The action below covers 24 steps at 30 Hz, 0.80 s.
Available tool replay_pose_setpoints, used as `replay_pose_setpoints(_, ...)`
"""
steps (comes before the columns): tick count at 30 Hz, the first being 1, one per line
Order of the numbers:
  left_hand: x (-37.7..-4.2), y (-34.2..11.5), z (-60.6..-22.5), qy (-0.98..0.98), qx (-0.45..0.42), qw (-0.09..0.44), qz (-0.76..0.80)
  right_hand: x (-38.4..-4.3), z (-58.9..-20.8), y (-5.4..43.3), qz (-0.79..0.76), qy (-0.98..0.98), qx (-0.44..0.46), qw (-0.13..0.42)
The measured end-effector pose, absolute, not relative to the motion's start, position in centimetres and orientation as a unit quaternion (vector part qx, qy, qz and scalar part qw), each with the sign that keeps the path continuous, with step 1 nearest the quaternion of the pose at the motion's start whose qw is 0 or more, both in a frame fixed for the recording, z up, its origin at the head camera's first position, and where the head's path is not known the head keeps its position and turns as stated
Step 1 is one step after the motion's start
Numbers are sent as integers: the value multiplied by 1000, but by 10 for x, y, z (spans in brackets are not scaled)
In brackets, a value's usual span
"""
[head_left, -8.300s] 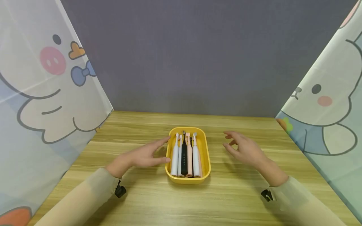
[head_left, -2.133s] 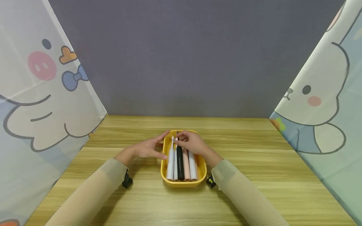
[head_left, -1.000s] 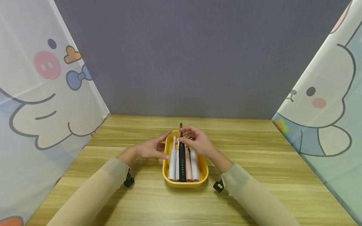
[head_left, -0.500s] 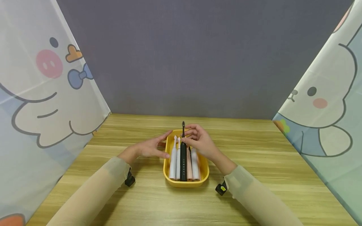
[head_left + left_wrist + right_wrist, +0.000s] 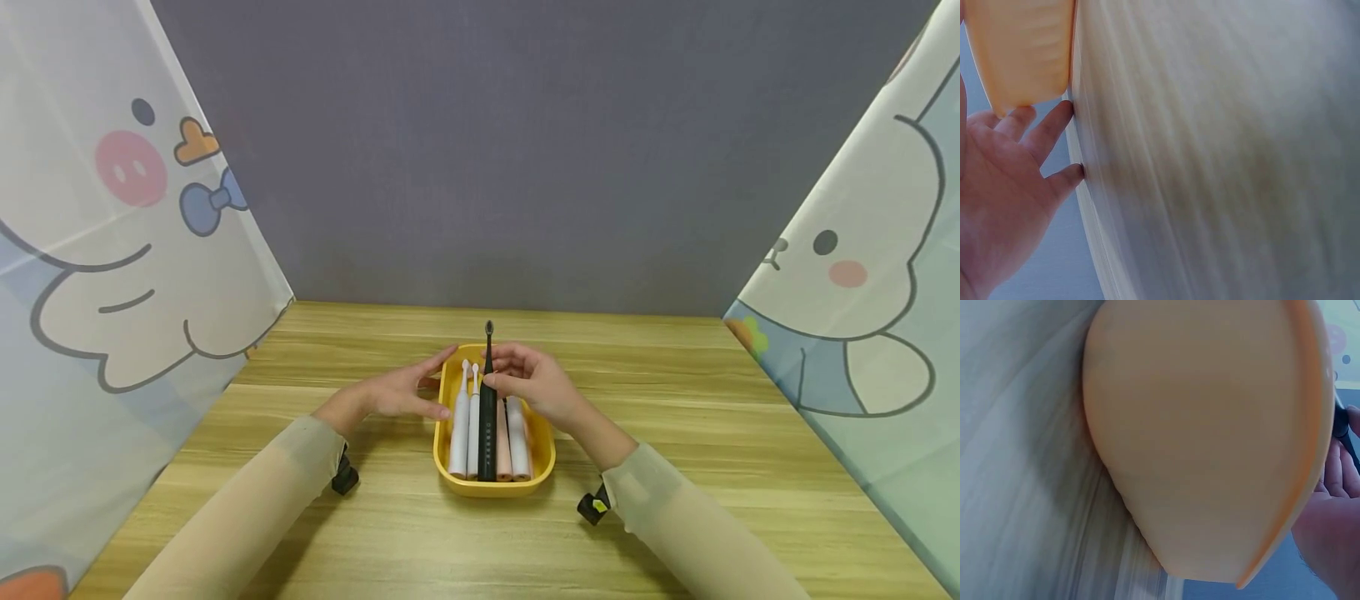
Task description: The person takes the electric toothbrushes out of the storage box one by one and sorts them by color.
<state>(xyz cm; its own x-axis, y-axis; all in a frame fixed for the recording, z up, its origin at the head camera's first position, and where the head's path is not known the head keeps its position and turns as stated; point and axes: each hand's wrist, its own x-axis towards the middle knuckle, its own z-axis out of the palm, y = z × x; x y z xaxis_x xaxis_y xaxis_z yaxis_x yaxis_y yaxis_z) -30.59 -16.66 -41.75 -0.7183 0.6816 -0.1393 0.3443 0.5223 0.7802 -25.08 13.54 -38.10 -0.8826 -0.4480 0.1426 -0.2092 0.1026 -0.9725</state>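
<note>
In the head view a yellow tray [image 5: 548,450] stands on the wooden table, holding several electric toothbrushes side by side. My right hand [image 5: 543,387] pinches a black electric toothbrush [image 5: 487,433] near its neck between thumb and fingers. Its head end is raised above the far rim, while its base stays low at the tray's near end. On the left, my left hand [image 5: 393,395] rests against the tray's side with fingers and thumb spread. White toothbrushes [image 5: 459,437] lie left of the black one. Right of it are a pink toothbrush [image 5: 503,446] and another white toothbrush [image 5: 517,442], heads hidden by my right hand.
The wooden table [image 5: 360,533] extends on all sides of the tray. A grey panel [image 5: 495,167] rises behind it, and cartoon-printed cloths [image 5: 90,217] slant along both sides. Each sleeve has a black device [image 5: 345,477] at the wrist.
My right hand came from the right into the tray, gripped the black toothbrush and tilted its head end up. In the last half second it shifted slightly down and right. My left hand keeps its place.
</note>
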Motion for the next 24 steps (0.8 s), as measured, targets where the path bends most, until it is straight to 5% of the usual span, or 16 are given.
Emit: replay_pose_setpoints(24, -304, -166, -420, 837, 298, 220, 402, -238, -388, 144, -630, 704, -243, 221)
